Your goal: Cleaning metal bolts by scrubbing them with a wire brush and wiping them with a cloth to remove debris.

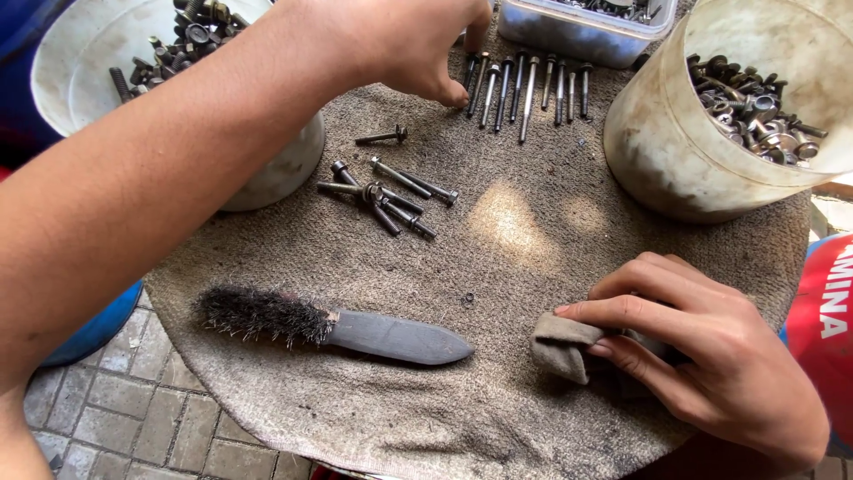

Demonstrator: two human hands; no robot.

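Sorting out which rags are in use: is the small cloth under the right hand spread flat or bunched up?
Bunched up. The small cloth is folded into a thick wad, pinched by the right hand on the cloth-covered table.

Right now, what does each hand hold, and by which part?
Right hand pinches a folded rag by its bunched end. Left hand holds nothing; fingertips touch the row of long bolts.

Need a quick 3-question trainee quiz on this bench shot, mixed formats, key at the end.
1. True or false: the right hand holds a folded cloth.
2. What does the left hand touch? A) wire brush B) row of long bolts C) right-side bucket
3. Fill in: the wire brush lies on the ___ mat.

Key: 1 true; 2 B; 3 fabric
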